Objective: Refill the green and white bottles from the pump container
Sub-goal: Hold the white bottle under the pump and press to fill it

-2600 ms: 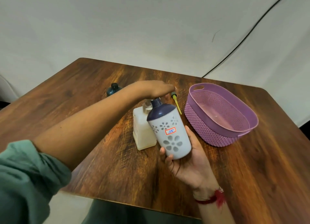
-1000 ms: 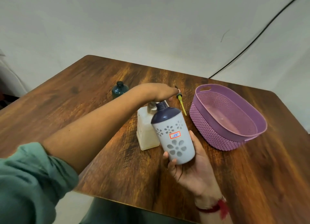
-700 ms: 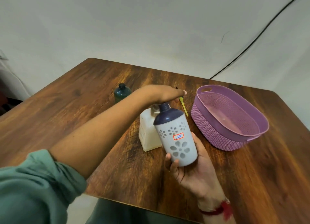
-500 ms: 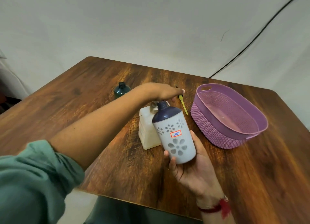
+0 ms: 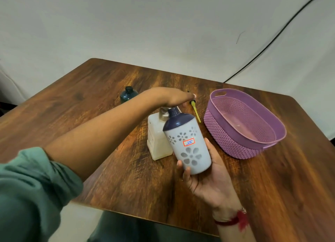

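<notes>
Two grips are working: the right grip [image 5: 208, 180] is clasping the tilted white bottle [image 5: 188, 143]. The left grip [image 5: 174, 98], spread flat, is pressing the pump container [image 5: 156, 142] beneath it, with the green bottle [image 5: 128, 95] standing to its left.

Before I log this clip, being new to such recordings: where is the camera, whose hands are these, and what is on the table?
No machine here: a person wears a camera on the head, so the single picture looks down at their own hands. The left hand lies flat on top of the pump container, standing on the wooden table. The right hand holds the white bottle, tilted, its neck by the pump. Farther back stands a small green bottle; on the right, a purple basket with a yellow tube lying beside it.
</notes>
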